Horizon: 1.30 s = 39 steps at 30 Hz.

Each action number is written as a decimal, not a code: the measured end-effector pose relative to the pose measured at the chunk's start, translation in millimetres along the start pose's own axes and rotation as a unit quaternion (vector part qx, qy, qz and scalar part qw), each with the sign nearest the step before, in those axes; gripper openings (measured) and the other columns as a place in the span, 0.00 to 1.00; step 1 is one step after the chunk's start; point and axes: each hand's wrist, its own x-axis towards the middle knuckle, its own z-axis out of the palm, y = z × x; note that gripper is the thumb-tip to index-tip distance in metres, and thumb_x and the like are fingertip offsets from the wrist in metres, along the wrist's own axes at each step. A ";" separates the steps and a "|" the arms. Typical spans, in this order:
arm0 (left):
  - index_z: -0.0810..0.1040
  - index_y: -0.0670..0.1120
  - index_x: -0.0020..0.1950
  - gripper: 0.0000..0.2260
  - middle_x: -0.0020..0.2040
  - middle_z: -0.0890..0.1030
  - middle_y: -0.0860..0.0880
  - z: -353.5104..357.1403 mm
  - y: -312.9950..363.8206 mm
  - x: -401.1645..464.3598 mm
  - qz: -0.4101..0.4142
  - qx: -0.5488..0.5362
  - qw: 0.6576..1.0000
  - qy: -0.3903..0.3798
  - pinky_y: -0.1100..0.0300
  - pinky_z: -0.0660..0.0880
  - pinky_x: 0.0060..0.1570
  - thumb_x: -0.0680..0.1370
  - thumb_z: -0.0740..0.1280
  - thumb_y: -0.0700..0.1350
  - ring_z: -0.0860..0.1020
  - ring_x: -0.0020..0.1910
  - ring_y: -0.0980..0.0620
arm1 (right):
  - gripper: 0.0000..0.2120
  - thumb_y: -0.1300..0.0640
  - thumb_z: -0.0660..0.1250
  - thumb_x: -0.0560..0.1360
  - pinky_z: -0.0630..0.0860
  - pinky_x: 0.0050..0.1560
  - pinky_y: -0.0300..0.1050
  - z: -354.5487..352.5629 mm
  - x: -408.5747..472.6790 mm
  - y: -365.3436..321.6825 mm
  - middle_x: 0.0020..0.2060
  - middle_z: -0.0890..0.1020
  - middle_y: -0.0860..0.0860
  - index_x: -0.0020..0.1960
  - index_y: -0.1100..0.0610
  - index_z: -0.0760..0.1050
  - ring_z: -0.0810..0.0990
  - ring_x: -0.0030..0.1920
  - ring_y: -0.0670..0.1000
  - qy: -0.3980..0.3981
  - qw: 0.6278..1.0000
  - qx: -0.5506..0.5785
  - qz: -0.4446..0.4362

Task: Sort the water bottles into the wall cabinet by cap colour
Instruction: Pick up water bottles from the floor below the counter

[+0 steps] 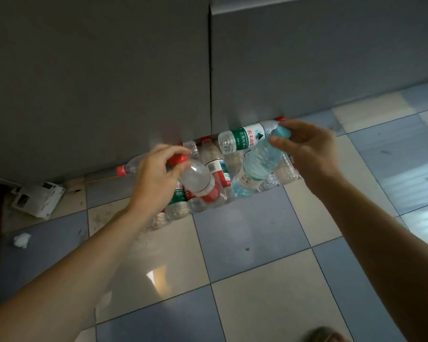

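Note:
My left hand (156, 174) grips a clear bottle with a red cap (198, 178) by its neck, bottom hanging down. My right hand (307, 149) holds two bottles by their tops: a pale blue bottle with a blue cap (257, 166) hanging down, and a green-labelled bottle (245, 138) lying sideways with its bottom toward the left. Beneath both hands a pile of empty bottles (215, 164) lies on the floor against the grey cabinet doors (134, 82). One red-capped bottle (126, 169) lies at the pile's left end.
The cabinet doors are closed, with a dark seam (210, 70) between them. A white box (38, 197) lies on the floor at left, and a crumpled tissue (21, 240) sits nearer me. Blue and white floor tiles (245, 243) stretch toward me.

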 end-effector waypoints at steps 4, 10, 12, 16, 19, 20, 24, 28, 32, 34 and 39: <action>0.84 0.49 0.58 0.11 0.54 0.79 0.55 14.6 24.2 -2.2 0.075 0.036 0.985 -0.150 0.69 0.72 0.55 0.76 0.74 0.42 0.76 0.55 0.59 | 0.15 0.62 0.78 0.70 0.83 0.56 0.50 0.9 -26.1 7.5 0.51 0.86 0.52 0.56 0.59 0.83 0.86 0.50 0.53 -0.093 0.985 -0.137 -0.053; 0.83 0.47 0.61 0.14 0.56 0.78 0.54 37.9 26.3 -17.9 0.140 0.099 0.958 -0.231 0.63 0.72 0.57 0.75 0.75 0.40 0.74 0.57 0.56 | 0.16 0.62 0.79 0.70 0.81 0.60 0.49 6.1 -56.9 40.1 0.53 0.84 0.51 0.57 0.57 0.82 0.84 0.53 0.51 -0.127 0.975 -0.183 -0.015; 0.83 0.46 0.61 0.15 0.57 0.78 0.53 41.0 21.8 -24.4 0.145 0.115 0.955 -0.233 0.64 0.70 0.57 0.75 0.75 0.40 0.72 0.57 0.57 | 0.16 0.62 0.79 0.70 0.81 0.60 0.48 6.0 -62.8 46.8 0.53 0.84 0.50 0.57 0.57 0.82 0.83 0.54 0.51 -0.127 0.974 -0.185 -0.011; 0.83 0.45 0.61 0.15 0.57 0.79 0.52 42.7 18.7 -30.0 0.163 0.121 0.954 -0.220 0.67 0.69 0.56 0.75 0.75 0.40 0.74 0.55 0.56 | 0.16 0.59 0.78 0.71 0.76 0.54 0.32 7.3 -72.8 53.3 0.52 0.82 0.44 0.58 0.54 0.82 0.81 0.54 0.46 -0.112 0.973 -0.199 -0.019; 0.82 0.46 0.62 0.16 0.58 0.80 0.53 44.5 20.0 -33.3 0.162 0.110 0.956 -0.217 0.60 0.73 0.59 0.74 0.76 0.42 0.74 0.56 0.57 | 0.17 0.59 0.78 0.71 0.71 0.52 0.28 9.9 -75.5 54.5 0.52 0.81 0.43 0.59 0.53 0.81 0.79 0.54 0.45 -0.098 0.973 -0.205 -0.035; 0.82 0.47 0.62 0.17 0.58 0.80 0.54 45.3 20.0 -35.1 0.157 0.104 0.958 -0.217 0.60 0.73 0.60 0.74 0.76 0.42 0.74 0.56 0.57 | 0.17 0.59 0.78 0.72 0.72 0.53 0.30 10.9 -77.1 55.5 0.52 0.81 0.44 0.59 0.53 0.81 0.79 0.55 0.46 -0.095 0.975 -0.199 -0.035; 0.79 0.49 0.66 0.21 0.61 0.79 0.54 52.9 17.4 -47.0 0.135 0.094 0.962 -0.218 0.58 0.72 0.61 0.74 0.76 0.45 0.73 0.58 0.59 | 0.20 0.59 0.77 0.72 0.76 0.59 0.39 14.6 -87.9 70.9 0.56 0.80 0.44 0.62 0.53 0.78 0.78 0.58 0.45 -0.086 0.984 -0.158 -0.015; 0.72 0.54 0.72 0.30 0.63 0.75 0.60 62.7 4.7 -57.2 0.057 0.057 0.976 -0.200 0.55 0.73 0.63 0.72 0.77 0.49 0.72 0.61 0.59 | 0.31 0.55 0.80 0.70 0.73 0.57 0.34 18.0 -92.4 93.0 0.59 0.77 0.39 0.69 0.48 0.71 0.76 0.60 0.41 -0.088 0.987 -0.129 0.026; 0.67 0.56 0.74 0.40 0.69 0.74 0.56 81.2 -22.7 -73.2 -0.069 -0.015 0.980 -0.188 0.54 0.70 0.66 0.66 0.82 0.50 0.72 0.68 0.56 | 0.38 0.54 0.81 0.69 0.73 0.59 0.36 23.5 -98.0 121.6 0.65 0.76 0.40 0.73 0.47 0.66 0.75 0.64 0.42 -0.097 0.988 -0.097 0.076; 0.69 0.59 0.69 0.37 0.66 0.75 0.61 93.1 -36.7 -82.0 -0.093 -0.044 0.978 -0.181 0.52 0.71 0.67 0.65 0.83 0.48 0.73 0.66 0.58 | 0.37 0.53 0.80 0.70 0.72 0.56 0.34 27.9 -101.9 136.4 0.63 0.75 0.38 0.74 0.46 0.66 0.75 0.62 0.41 -0.091 0.987 -0.089 0.097; 0.70 0.68 0.59 0.33 0.56 0.79 0.66 124.0 -51.8 -89.5 -0.143 -0.133 0.974 -0.111 0.65 0.75 0.56 0.64 0.83 0.47 0.78 0.57 0.66 | 0.32 0.56 0.80 0.70 0.75 0.48 0.28 37.4 -93.1 157.1 0.56 0.80 0.35 0.70 0.48 0.70 0.79 0.57 0.38 -0.067 0.989 -0.054 0.121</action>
